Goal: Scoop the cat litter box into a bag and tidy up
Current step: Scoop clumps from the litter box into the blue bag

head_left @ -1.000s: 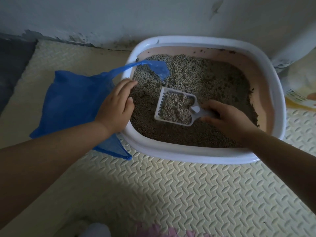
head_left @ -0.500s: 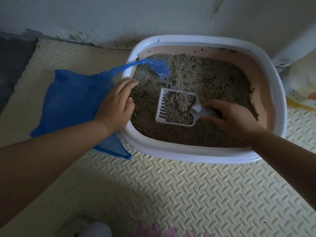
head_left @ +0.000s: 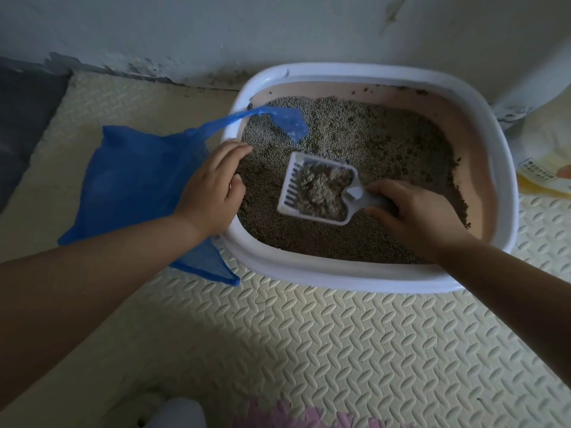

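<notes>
Gripping the clump-loaded white slotted plastic scoop (head_left: 315, 188), the right hand (head_left: 417, 217) sits inside the white-rimmed pink litter box (head_left: 340, 277); the left hand (head_left: 210, 193), fingers (head_left: 230, 151) relaxed, rests on the blue plastic bag (head_left: 133, 174) beside it. The yellow sack (head_left: 543, 180) has an illegible label.

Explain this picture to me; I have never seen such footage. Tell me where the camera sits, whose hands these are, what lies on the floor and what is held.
No machine here: a person wears one wide-angle camera on the head, looking down at their own bare hands. On a cream foam mat stands a white litter box of grey litter. The right hand grips a white slotted scoop holding a clump over the litter. The left hand lies, fingers fairly straight, on the box's left rim. Beside it lies a blue bag, one handle draped into the box.
</notes>
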Tool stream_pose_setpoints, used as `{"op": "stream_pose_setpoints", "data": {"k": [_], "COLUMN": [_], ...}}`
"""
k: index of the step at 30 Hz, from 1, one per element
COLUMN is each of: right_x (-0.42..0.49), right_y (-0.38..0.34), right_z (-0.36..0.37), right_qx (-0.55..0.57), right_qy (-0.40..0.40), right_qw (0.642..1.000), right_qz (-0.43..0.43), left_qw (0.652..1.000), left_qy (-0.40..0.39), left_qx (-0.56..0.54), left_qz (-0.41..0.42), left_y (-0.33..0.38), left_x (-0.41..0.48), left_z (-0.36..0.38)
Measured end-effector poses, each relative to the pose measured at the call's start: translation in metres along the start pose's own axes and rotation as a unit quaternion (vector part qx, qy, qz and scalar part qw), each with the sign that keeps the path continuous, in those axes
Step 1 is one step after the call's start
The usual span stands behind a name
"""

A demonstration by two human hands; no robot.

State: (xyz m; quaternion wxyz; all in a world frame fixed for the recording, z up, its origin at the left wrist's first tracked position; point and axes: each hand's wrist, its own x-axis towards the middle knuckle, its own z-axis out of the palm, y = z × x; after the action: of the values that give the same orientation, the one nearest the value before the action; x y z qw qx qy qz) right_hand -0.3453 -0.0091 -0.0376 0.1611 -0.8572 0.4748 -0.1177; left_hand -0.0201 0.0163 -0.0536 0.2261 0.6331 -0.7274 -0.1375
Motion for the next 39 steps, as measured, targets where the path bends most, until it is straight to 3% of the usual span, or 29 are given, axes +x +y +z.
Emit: {"op": "stream_pose_setpoints", "data": {"k": [9,17,31,34,37,39], "right_x": [-0.001,0.000,0.000,-0.002,-0.002,-0.002], "right_y": [0.000,0.000,0.004,0.007,0.008,0.008], "right_z": [-0.001,-0.004,-0.004,-0.007,-0.009,-0.006], "right_qx": [0.028,-0.022,-0.008,-0.065,-0.032,-0.054], "right_qy": [0.004,0.013,0.042,0.024,0.040,0.032], "right_qw": [0.999,0.999,0.999,0.995,0.998,0.996], "right_qz": [0.020,-0.034,-0.028,-0.077,-0.040,-0.068], "left_qw": [1.000,1.000,1.000,1.000,1.000,1.000], "left_qy": [0.001,-0.001,0.004,0.004,0.003,0.004], "left_qx": [0.003,0.003,-0.001,0.001,-0.003,-0.001], "left_qz": [-0.001,-0.003,-0.007,-0.005,-0.003,-0.001], "left_y": [0.002,0.002,0.004,0.004,0.003,0.003], "left_x": [0.000,-0.001,-0.001,-0.001,-0.001,0.000], "left_z": [-0.001,-0.001,-0.003,-0.002,-0.002,-0.002]}}
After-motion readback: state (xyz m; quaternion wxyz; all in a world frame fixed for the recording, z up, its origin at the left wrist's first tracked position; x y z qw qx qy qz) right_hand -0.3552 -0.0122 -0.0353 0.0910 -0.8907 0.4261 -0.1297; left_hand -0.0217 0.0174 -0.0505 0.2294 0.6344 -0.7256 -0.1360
